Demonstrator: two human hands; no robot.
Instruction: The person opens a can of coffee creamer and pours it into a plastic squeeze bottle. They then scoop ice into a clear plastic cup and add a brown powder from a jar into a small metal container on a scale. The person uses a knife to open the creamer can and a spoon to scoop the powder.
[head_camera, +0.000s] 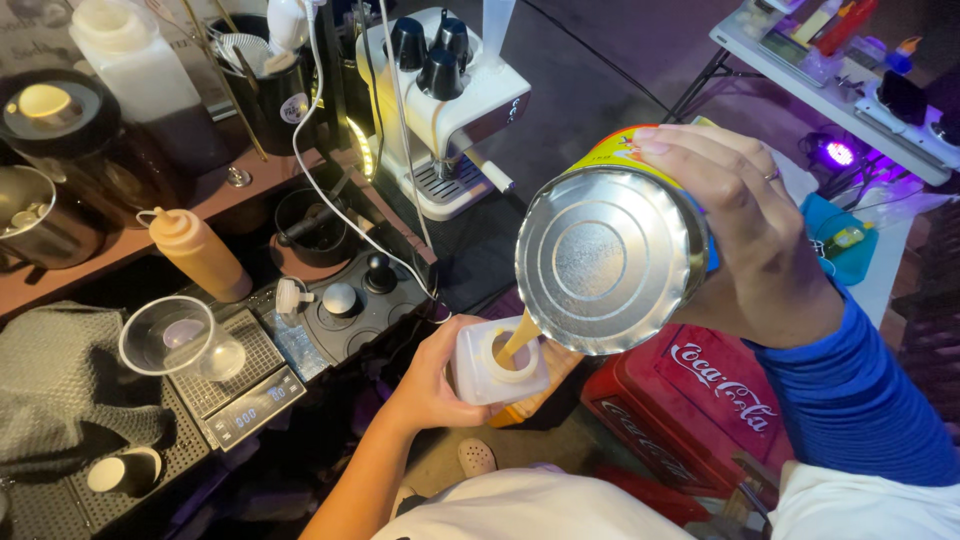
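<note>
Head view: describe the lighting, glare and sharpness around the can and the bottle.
Head view: dim, with purple light at upper right; the tilted can in the right hand shows bright glare on its ribbed metal base; the translucent bottle in the left hand is sharp; the floor beneath is dark; edges bend from wide-angle distortion.

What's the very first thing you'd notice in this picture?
The big shiny tin can in the middle grabs the eye, tipped over by the right hand so a thick tan stream runs out. It pours into a small plastic bottle that the left hand holds just below. Off to the left, a clear plastic cup sits on a small scale.
</note>
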